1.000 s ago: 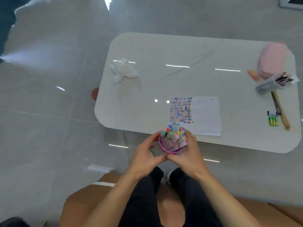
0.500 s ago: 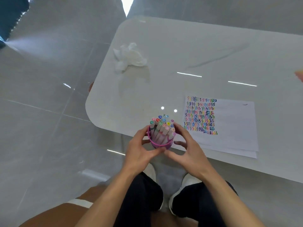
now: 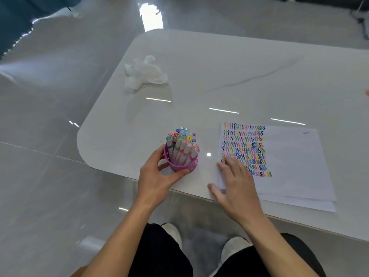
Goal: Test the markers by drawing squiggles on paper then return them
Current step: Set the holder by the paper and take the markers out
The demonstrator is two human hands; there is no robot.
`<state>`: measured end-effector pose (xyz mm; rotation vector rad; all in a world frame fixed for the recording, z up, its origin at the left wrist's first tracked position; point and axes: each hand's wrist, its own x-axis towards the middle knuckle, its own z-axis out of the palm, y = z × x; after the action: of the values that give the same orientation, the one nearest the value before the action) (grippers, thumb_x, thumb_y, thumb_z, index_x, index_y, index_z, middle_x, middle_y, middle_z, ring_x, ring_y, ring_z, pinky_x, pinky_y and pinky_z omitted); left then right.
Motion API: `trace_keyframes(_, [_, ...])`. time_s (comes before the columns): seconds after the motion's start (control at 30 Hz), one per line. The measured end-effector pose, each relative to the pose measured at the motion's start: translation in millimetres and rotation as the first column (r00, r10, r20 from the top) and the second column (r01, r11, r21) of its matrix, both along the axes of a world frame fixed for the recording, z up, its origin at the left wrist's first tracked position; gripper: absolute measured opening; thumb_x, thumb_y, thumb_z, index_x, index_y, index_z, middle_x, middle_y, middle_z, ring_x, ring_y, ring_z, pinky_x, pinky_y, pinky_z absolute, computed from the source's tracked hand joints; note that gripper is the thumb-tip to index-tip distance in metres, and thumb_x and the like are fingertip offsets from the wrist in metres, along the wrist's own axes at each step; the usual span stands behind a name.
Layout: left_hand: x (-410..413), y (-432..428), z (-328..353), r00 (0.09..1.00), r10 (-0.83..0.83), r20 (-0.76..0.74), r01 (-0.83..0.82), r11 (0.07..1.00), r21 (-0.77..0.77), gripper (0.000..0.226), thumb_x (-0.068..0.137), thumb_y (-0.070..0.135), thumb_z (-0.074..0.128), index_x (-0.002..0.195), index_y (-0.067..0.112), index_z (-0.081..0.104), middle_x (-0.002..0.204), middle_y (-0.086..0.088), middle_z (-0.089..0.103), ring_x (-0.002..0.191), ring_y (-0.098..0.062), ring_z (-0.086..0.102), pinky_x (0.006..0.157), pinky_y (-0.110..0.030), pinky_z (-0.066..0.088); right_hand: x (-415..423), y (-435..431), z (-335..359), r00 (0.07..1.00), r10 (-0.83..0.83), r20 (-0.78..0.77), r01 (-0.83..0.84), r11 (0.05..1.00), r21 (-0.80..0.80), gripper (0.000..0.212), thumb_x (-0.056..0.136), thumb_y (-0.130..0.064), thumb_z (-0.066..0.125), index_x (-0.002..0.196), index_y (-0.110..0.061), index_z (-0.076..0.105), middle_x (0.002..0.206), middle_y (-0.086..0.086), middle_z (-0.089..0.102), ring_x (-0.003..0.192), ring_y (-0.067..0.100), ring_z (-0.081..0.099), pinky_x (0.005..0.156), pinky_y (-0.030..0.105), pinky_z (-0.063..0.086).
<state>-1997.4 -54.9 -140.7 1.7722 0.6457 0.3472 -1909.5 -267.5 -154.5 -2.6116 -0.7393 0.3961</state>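
Since half a second ago the right grip has let go of the pink cup and gone right to the paper. The cup, then held between both grips at the near edge, now stands upright on the tabletop. The left grip holds the cup, with the thumb curled along its near side and the fingers round its left side. The right grip is apart, its fingers spread and fairly straight over the near left corner of the paper. It is blurred, so whether it presses the sheet cannot be told.

The markers stand packed in the cup, coloured caps up and leaning slightly toward the far side. The cup is near the tabletop's near left corner, just left of the paper and apart from it. The paper is a small stack of white sheets lying flat. Rows of coloured squiggles fill the left part of the top sheet.

A crumpled white tissue lies toward the far left of the tabletop, well apart from the cup.
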Motion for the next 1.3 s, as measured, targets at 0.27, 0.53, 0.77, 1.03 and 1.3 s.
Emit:
trace_keyframes(0.27, [-4,-4,-7,1.0,0.004,0.0,-0.004,1.0,0.025,0.083,0.063,0.046,0.091,0.138,0.04,0.056,0.117,0.025,0.067,0.102,0.009,0.064,0.078,-0.009,0.052,-10,-5,-21,0.996,0.034,0.078,-0.038,0.999,0.039,0.065,0.103,-0.048,0.054,0.16,-0.021,0.036,0.172,0.0,0.021,0.161,0.021,0.009,0.13,0.044,0.008])
trace_keyframes(0.53, [-4,-6,-9,1.0,-0.02,-0.008,0.02,0.998,0.052,0.076,0.07,0.043,0.089,0.138,0.04,0.054,0.115,0.022,0.069,0.099,0.015,0.063,0.075,-0.004,0.049,-13,-6,-31,0.983,0.076,0.169,-0.07,0.997,-0.039,0.071,0.103,-0.056,0.023,0.165,-0.021,0.021,0.175,0.001,0.005,0.162,0.017,-0.005,0.13,0.039,-0.007])
trace_keyframes(0.77, [-1,-6,-8,0.998,-0.052,-0.04,0.054,0.996,0.065,0.073,0.076,0.038,0.087,0.14,0.039,0.052,0.115,0.025,0.066,0.097,0.021,0.059,0.078,-0.006,0.048,-12,-6,-32,0.982,0.121,0.146,-0.1,0.985,-0.139,0.07,0.11,-0.052,0.022,0.166,-0.022,-0.008,0.172,0.002,-0.024,0.157,0.016,-0.027,0.125,0.035,-0.022])
trace_keyframes(1.03, [4,-12,-3,0.991,-0.107,-0.077,0.112,0.992,0.063,0.071,0.088,0.02,0.078,0.147,0.029,0.04,0.133,0.013,0.054,0.115,-0.007,0.053,0.088,-0.015,0.042,-9,-16,-13,0.989,0.063,0.133,-0.076,0.992,0.099,0.072,0.111,-0.043,0.039,0.166,-0.017,0.002,0.174,-0.002,-0.008,0.16,0.012,-0.014,0.127,0.031,-0.015])
trace_keyframes(1.3, [7,-27,1,0.988,-0.103,-0.118,0.111,0.992,0.064,0.066,0.091,0.011,0.073,0.146,0.025,0.04,0.128,0.014,0.054,0.118,-0.009,0.052,0.09,-0.013,0.041,-1,-51,-10,0.994,0.037,0.1,-0.035,0.999,-0.019,0.064,0.109,-0.04,0.042,0.164,-0.018,0.02,0.174,0.002,0.011,0.161,0.017,0.003,0.129,0.035,-0.003])
